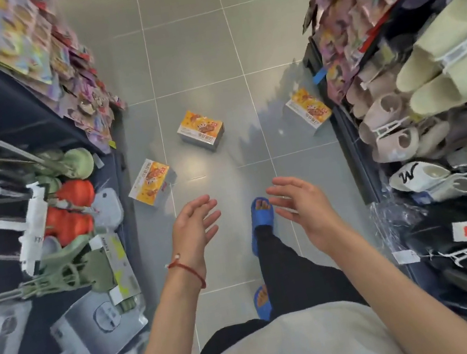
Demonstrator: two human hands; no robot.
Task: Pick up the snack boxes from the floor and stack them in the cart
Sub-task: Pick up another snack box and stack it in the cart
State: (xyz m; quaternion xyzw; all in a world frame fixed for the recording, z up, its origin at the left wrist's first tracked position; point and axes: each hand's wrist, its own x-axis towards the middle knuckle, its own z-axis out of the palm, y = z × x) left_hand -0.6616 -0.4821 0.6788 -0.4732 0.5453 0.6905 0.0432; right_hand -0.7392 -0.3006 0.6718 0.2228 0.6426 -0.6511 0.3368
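Note:
Three orange-and-yellow snack boxes lie on the grey tiled floor of a shop aisle. The nearest box (152, 181) sits by the left shelf, a second box (201, 130) lies in the middle of the aisle, and a third box (309, 111) rests against the foot of the right shelf. My left hand (196, 227) and my right hand (299, 205) hover in front of me with relaxed, spread fingers, holding nothing. Both hands are above the floor, short of all three boxes. No cart is in view.
Left shelving (9, 100) holds colourful packets, mops and brushes (64, 269). Right shelving carries packets and rows of slippers (430, 98). My feet in blue slippers (260, 222) stand on the floor between my hands. The tiled aisle (190, 44) runs ahead.

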